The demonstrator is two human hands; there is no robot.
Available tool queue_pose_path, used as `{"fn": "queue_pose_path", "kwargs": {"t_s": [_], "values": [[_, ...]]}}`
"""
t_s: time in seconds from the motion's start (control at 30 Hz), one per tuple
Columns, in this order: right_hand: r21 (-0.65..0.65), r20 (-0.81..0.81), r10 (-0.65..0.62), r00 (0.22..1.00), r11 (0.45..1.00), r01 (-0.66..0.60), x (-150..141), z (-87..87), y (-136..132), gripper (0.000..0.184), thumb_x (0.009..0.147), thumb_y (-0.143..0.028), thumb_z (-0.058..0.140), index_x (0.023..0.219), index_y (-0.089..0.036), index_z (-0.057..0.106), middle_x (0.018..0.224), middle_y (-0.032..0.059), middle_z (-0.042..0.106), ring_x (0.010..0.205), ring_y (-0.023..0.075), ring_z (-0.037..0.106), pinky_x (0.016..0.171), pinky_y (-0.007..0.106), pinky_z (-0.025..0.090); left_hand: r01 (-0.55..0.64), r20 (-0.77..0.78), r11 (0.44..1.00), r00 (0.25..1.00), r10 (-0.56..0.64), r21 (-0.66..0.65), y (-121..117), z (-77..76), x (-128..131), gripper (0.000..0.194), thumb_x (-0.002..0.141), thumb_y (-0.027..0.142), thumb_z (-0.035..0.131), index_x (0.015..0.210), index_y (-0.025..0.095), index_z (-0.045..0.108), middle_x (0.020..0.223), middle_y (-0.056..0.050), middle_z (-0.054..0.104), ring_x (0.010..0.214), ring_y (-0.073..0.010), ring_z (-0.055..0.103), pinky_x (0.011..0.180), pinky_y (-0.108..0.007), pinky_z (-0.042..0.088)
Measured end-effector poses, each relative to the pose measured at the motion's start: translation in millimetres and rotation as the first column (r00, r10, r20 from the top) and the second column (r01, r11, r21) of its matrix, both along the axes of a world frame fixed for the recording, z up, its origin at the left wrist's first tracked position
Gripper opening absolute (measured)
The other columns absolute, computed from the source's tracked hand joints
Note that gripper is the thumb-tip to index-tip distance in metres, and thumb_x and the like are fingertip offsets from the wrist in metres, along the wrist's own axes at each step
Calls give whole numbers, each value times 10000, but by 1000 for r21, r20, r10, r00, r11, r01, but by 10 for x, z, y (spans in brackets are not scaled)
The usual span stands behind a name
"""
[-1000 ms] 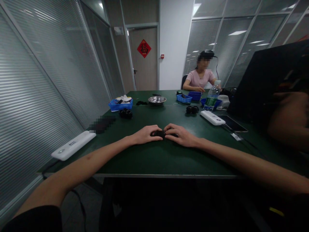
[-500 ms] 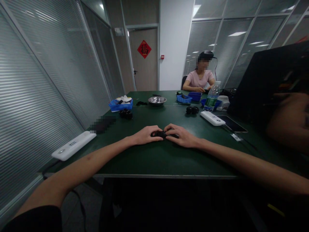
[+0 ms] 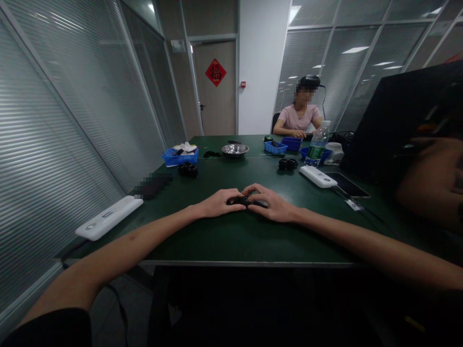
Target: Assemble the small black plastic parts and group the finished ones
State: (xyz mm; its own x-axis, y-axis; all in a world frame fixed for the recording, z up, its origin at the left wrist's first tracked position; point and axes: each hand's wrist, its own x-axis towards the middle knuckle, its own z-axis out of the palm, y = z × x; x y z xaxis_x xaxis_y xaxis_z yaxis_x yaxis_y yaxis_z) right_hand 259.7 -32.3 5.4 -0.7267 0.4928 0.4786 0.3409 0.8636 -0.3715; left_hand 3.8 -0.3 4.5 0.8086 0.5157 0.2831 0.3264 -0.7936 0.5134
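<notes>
Centrally, over the smooth, dark green tabletop [image 3: 217,246], the left hand [image 3: 220,203] and the right hand [image 3: 272,203] meet around a small black object [image 3: 238,200], its surface dark with a slight gloss. The left hand is clamped on the object's left part, thumb on the near side and fingers curled along the far side, while the right hand pinches it from the right with bent fingers; its exact shape is partly hidden by them. Beyond the hands lie two clusters of rounded, shiny black pieces, the left cluster [image 3: 187,170] near a light blue plastic basket [image 3: 180,159] of white and dark items, the right cluster [image 3: 288,164] near a clear ribbed bottle [image 3: 317,148] with a green label. Between these, farther back, sits a shallow, round metal bowl [image 3: 235,153] with a polished rim. A smaller blue basket [image 3: 276,149] and a deep blue plastic box [image 3: 292,143] stand close together at the far side, in front of a seated person [image 3: 299,116] in a soft pink top. On the right, a glossy white oblong device [image 3: 318,177] with rounded corners lies beside a flat, dark-screened tablet [image 3: 347,185]; a similar white device [image 3: 110,218] rests near the table's left edge. At the far right, a blurred bare arm [image 3: 430,183] shows before a large, matte black panel [image 3: 394,111].
</notes>
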Motion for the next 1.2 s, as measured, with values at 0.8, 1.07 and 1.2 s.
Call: {"fn": "queue_pose_path", "kwargs": {"t_s": [0.8, 1.07, 1.2], "values": [[32, -26, 8, 1000, 999, -8, -16, -20, -25, 127, 992, -267, 623, 1050, -193, 709, 1311, 111, 587, 1244, 267, 577, 1064, 482, 506, 42, 16, 999, 999, -41, -12, 29, -25, -3, 331, 973, 474, 618, 1047, 152, 645, 927, -30, 585, 821, -163, 542, 752, -279, 415], [33, -23, 34, 999, 999, -33, -17, -14, -32, 141, 1001, -216, 585, 1079, -199, 701, 1342, 117, 573, 1270, 275, 565, 1078, 518, 500, 32, 19, 999, 999, -32, -14, 22, -21, -14, 333, 969, 481, 620, 1032, 155, 641, 927, -28, 591, 817, -162, 544, 752, -280, 418], [40, -30, 20, 999, 999, -19, -19, -19, -27, 130, 994, -265, 617, 1059, -206, 712, 1326, 112, 586, 1244, 281, 576, 1059, 526, 510, 46, 23, 999, 999, -46, -12, 22, -15, -15, 325, 975, 470, 612, 1054, 156, 638, 940, -31, 590, 819, -160, 548, 746, -280, 420]]}}
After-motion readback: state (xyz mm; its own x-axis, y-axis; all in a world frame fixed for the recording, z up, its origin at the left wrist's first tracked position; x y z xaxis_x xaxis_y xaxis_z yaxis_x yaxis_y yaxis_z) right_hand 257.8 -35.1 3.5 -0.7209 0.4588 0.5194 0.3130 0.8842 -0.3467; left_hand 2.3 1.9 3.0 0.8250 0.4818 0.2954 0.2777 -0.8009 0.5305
